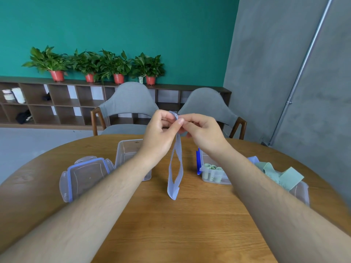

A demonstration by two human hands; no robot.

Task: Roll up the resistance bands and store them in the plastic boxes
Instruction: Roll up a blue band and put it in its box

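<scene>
A: Pinching the top end of the pale blue flat elastic resistance band [175,168] with thumb and fingertips of both the left hand [159,131] and the right hand [202,132], curled in tight, held up over the round wooden table [171,234]. Looks like starting the very first turn of the roll.

B: So hanging straight down from the pinch as a long loop, right? Bottom fold down at the tabletop, can't tell if touching. Dangling between the open clear plastic box [123,150] on the left and the small clear plastic box of rolled green bands [218,180] on the right.

A: Yep. Biggest worry: going slack on that first turn. Stretchy stuff, so probably springs open the moment either pinch eases. Also spotting a twist low in the loop. Rolling over that likely gives a lopsided coil, maybe too fat for the box.

B: Would flatten both layers first, then. Plenty more waiting anyway, judging by the loose green bands [283,175] heaped far right.
</scene>
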